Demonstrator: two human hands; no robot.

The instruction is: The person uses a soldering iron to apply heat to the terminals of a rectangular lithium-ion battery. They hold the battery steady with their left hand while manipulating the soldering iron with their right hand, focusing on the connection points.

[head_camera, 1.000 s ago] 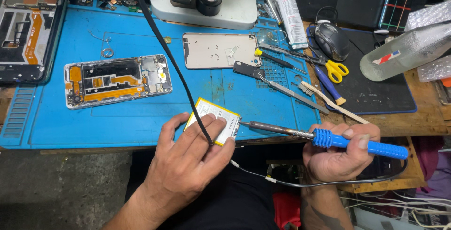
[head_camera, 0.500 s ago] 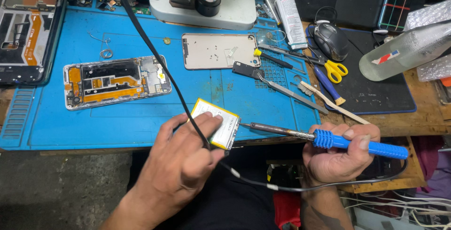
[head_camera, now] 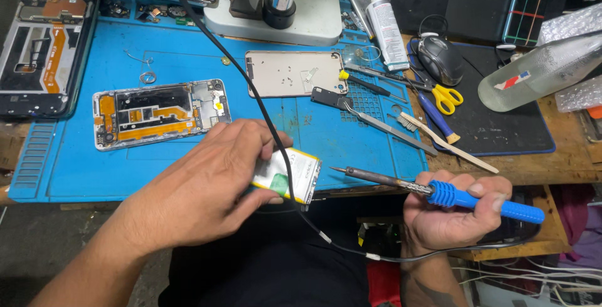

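Battery (head_camera: 290, 175), a flat white pack with a green patch and yellow edging, sits pinched in the left hand (head_camera: 207, 185), fingers wrapped over its top and thumb beneath, at the near edge of the blue repair mat (head_camera: 88, 175). All places below are given against that mat.

At the mat's far left edge lies a dark phone frame (head_camera: 41, 53) with an orange flex strip. On the mat's left half rests an opened phone chassis (head_camera: 160, 112) showing orange flex cables and bare boards, with a small metal ring (head_camera: 148, 77) just beyond it. A black cable (head_camera: 251, 87) runs from the mat's far side down across the middle and over the battery. Past the middle of the mat lies a beige phone back cover (head_camera: 295, 73), inner face up, and behind it stands the white base of a microscope (head_camera: 282, 21). On the mat's right part lie a metal spatula tool (head_camera: 376, 119) and a yellow-tipped screwdriver (head_camera: 367, 84).

Off the mat's near right corner, the right hand (head_camera: 454, 210) is closed firmly round the blue handle of a soldering iron (head_camera: 433, 191), whose tip points left, close to the battery's end but apart from it. Right of the mat lie yellow-handled scissors (head_camera: 446, 97), a white glue tube (head_camera: 385, 25), a computer mouse (head_camera: 441, 59) on a black pad (head_camera: 501, 125), and a clear plastic bottle (head_camera: 539, 72).
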